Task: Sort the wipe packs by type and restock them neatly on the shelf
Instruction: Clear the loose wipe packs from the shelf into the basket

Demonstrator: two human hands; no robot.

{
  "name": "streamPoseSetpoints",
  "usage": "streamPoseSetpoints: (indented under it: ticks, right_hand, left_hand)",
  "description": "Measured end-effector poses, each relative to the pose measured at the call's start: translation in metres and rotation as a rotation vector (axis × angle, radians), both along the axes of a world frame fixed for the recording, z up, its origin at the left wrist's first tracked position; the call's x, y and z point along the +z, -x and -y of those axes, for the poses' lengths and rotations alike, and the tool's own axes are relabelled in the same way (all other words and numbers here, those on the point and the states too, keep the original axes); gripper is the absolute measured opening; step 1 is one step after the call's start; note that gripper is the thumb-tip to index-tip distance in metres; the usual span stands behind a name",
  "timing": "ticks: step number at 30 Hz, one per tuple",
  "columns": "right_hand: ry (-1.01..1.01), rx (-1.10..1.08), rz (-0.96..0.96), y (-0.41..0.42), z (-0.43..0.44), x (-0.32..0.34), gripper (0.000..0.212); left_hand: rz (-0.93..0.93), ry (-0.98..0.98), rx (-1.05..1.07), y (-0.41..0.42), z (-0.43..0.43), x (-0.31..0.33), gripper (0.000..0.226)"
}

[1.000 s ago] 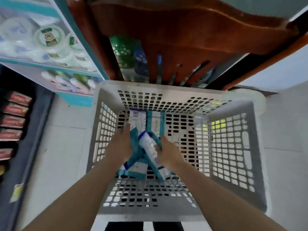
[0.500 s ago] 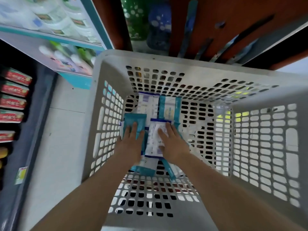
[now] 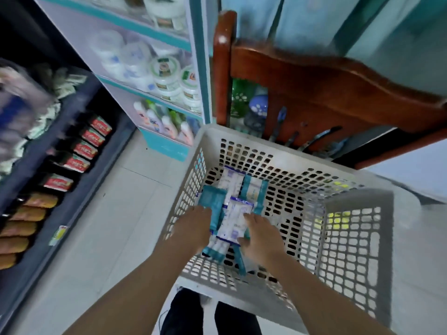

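Note:
Several wipe packs lie stacked in a grey perforated basket (image 3: 242, 135). A teal pack (image 3: 212, 201) sits on the left of the stack, with a white pack with blue print (image 3: 235, 216) beside it on top. Two more packs (image 3: 229, 180) lie flat behind them on the basket floor. My left hand (image 3: 193, 228) grips the left edge of the stack at the teal pack, its fingertips hidden under it. My right hand (image 3: 262, 239) holds the right side, with its fingers on the white pack and its thumb at the pack's near end.
A dark shelf (image 3: 72, 141) with red packets (image 3: 92, 137) runs along the left. A white and teal shelf unit (image 3: 198, 68) with tubs and bottles stands behind it. A wooden chair (image 3: 326, 88) stands behind the basket. Tiled floor (image 3: 108, 226) lies between the shelf and the basket.
Both hands went from lying flat on top of the packs to gripping the stack at its sides. The view swung left and up, showing more of the shelves.

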State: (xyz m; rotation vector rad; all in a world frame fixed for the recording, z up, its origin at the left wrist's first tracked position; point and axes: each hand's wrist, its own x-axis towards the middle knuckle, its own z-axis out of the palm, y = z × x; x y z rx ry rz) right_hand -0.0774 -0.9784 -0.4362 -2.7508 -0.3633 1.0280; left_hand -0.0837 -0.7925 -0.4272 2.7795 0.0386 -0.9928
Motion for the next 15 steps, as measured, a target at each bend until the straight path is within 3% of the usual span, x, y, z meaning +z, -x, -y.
streamPoseSetpoints:
  ticks: [3, 9, 15]
  right_hand:
    - [-0.005, 0.097, 0.093, -0.005, -0.001, 0.038, 0.066]
    - [-0.061, 0.279, 0.294, -0.023, -0.028, 0.123, 0.053]
    - [-0.166, 0.453, 0.459, -0.022, -0.081, 0.208, 0.049]
  left_hand:
    - [0.106, -0.028, 0.053, 0.005, 0.000, 0.047, 0.042]
    - [0.186, -0.183, 0.169, 0.019, -0.019, 0.141, 0.050]
    - [0.360, -0.293, 0.346, 0.060, -0.068, 0.231, 0.027]
